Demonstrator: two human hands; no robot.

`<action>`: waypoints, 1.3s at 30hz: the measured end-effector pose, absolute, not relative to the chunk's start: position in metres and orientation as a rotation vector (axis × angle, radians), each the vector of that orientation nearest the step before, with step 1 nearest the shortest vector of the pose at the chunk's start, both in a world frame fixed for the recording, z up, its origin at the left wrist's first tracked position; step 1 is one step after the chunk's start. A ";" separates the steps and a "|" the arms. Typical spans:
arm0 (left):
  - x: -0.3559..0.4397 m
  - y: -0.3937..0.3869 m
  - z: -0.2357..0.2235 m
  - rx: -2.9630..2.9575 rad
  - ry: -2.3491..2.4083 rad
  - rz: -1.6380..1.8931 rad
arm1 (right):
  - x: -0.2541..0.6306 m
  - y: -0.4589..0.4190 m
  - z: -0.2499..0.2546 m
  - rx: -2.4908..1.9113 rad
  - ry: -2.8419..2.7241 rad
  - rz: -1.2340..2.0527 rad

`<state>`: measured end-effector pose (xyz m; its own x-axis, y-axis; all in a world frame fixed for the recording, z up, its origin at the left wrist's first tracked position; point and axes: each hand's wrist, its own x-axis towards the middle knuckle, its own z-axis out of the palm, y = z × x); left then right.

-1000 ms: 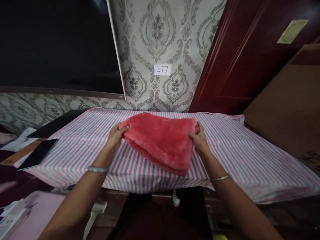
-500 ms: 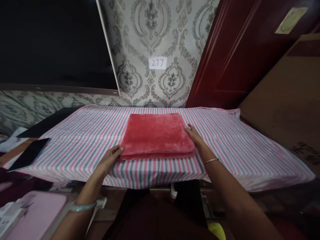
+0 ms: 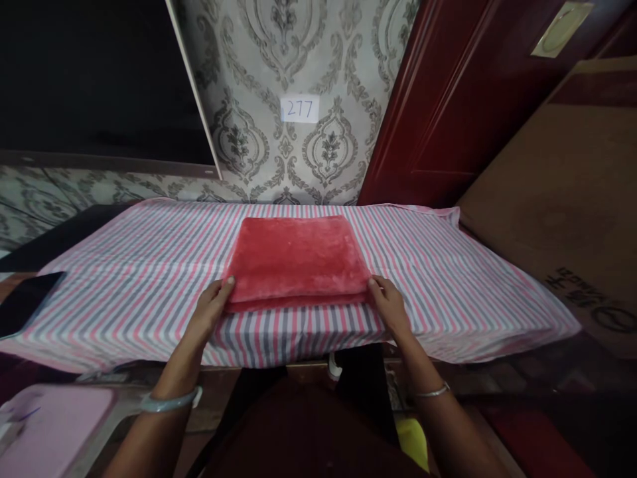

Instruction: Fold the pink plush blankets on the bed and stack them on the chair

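A folded red fleece towel (image 3: 297,259) lies flat in the middle of a table covered with a pink, grey and white striped cloth (image 3: 438,272). My left hand (image 3: 208,311) rests at the towel's near left corner, fingers stretched out and touching its edge. My right hand (image 3: 391,309) lies at the near right corner, fingers loosely curved against the towel's edge. Neither hand lifts the towel. Both wrists wear bangles.
A black phone (image 3: 24,302) lies on the table's left end. A pink box (image 3: 47,435) sits low at the left. A paper label reading 277 (image 3: 299,108) hangs on the patterned wall. A dark red door (image 3: 462,99) and a brown cardboard box (image 3: 562,199) stand at the right.
The towel was held up by both hands a second ago; it now lies flat and squared on the cloth. Both hands have slid down to its near corners.
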<state>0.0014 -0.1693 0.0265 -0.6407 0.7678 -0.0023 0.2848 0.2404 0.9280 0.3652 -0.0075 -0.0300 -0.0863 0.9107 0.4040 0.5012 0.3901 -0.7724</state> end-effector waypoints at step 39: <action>0.066 -0.084 0.016 2.163 2.360 0.348 | 0.267 -0.007 0.001 -1.096 -2.655 0.026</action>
